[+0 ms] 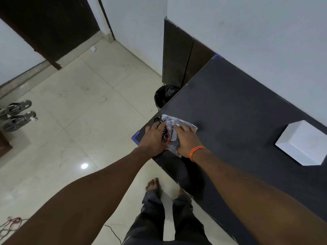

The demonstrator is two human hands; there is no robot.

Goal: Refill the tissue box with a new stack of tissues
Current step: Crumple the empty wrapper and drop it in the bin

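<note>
Both hands rest on a crinkly plastic pack at the near corner of the dark desk. Left hand and right hand each grip it, arms stretched forward. Opening it looks like the next job. White tissue box sits well apart.

Your arms are bare to the frame edge, no sleeves showing. Left hand: nothing worn at the wrist, no ring that can be made out. Right hand: an orange thread band wraps the wrist in several strands, sitting at 5 o'clock from the knuckles. Lower body at 6 o'clock: dark grey trousers, loose and creased, hems bunched at the ankles. Feet bare; toes of the left foot show clearly, the right foot is partly hidden.
</note>
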